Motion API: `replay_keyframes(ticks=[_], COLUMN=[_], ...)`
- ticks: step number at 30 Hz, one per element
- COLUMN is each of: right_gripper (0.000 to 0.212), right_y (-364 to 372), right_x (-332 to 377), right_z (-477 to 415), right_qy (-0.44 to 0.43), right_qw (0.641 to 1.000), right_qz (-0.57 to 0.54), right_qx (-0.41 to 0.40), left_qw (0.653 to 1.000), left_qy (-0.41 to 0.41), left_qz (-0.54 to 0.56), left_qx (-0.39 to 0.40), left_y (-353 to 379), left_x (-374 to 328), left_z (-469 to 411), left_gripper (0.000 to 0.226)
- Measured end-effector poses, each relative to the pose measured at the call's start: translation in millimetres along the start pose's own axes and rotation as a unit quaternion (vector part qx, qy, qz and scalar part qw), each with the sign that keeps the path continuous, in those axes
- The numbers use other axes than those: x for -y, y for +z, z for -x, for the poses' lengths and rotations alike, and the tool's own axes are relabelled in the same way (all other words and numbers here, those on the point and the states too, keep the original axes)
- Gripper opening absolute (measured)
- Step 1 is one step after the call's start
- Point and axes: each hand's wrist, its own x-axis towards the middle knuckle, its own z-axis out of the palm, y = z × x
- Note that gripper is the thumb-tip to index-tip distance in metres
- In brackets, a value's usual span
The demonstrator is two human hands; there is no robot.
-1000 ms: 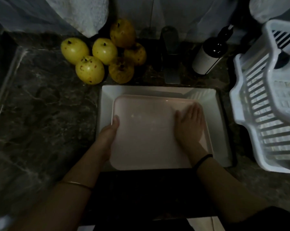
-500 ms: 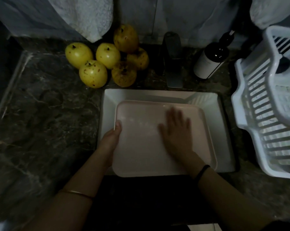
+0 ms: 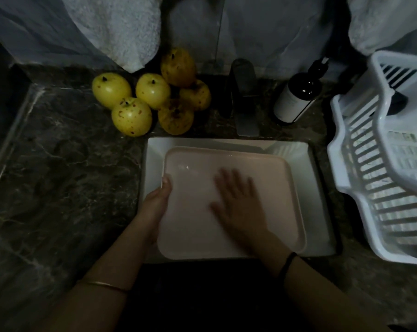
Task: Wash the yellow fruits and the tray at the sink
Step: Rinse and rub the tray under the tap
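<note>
The right hand (image 3: 238,207) has slid leftward to the middle of the pink tray (image 3: 193,226), its fingers (image 3: 226,180) spread flat on it; the tray lies inside the white sink (image 3: 317,188). The left hand (image 3: 154,204) grips the tray's left rim, thumb on top, at the sink's left wall. Beyond the sink's far-left corner, six yellow fruits (image 3: 152,91) cluster on the table (image 3: 59,176).

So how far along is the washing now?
Nothing looks finished. In hand: the pink tray lies in the white sink, left hand gripping its left edge, right hand flat on its surface, blurred. Left: the six yellow fruits sit on the counter behind the sink, not yet in it.
</note>
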Motion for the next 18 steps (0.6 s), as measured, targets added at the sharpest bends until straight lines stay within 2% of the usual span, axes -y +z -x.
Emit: replay_keyframes(ticks=[1, 3, 4, 5, 7, 10, 12, 13, 15, 18], right_gripper=[0.069, 0.068, 0.069, 0.070, 0.069, 0.066, 0.066, 0.064, 0.062, 0.065], right_y=[1, 0, -2, -4, -6, -6, -7, -4, 0, 1], right_x=[-17, -34, -32, -24, 7, 66, 76, 67, 34, -17], right_z=[0, -6, -12, -21, -37, -40, -26, -19, -9, -8], right_qy=[0.107, 0.304, 0.359, 0.376, 0.304, 0.053, -0.112, -0.160, -0.155, 0.006], right_qw=[0.994, 0.951, 0.931, 0.924, 0.950, 0.998, 0.994, 0.987, 0.988, 1.000], right_qz=[-0.019, -0.054, -0.066, -0.075, -0.074, -0.037, -0.019, -0.006, 0.012, -0.007], right_qx=[0.001, -0.011, -0.011, -0.008, 0.009, -0.002, -0.001, -0.004, 0.005, -0.011], left_qw=[1.000, 1.000, 1.000, 1.000, 1.000, 0.999, 0.998, 0.997, 0.997, 0.998], left_qy=[0.004, 0.013, 0.015, 0.017, 0.015, 0.026, 0.042, 0.037, 0.021, 0.016], left_qz=[-0.002, -0.002, 0.001, 0.003, 0.006, 0.011, 0.037, 0.050, 0.059, 0.054], left_qx=[0.007, 0.018, 0.021, 0.022, 0.017, 0.024, 0.034, 0.037, 0.045, 0.031], left_y=[-1, -1, -1, 1, 7, 14, 12, 9, 4, 1], left_x=[1, -2, -3, -6, -10, -15, -13, -12, -10, -6], left_z=[-1, 2, 3, 4, 6, 8, 6, 5, 5, 3], left_gripper=[0.064, 0.061, 0.060, 0.059, 0.054, 0.047, 0.054, 0.063, 0.076, 0.071])
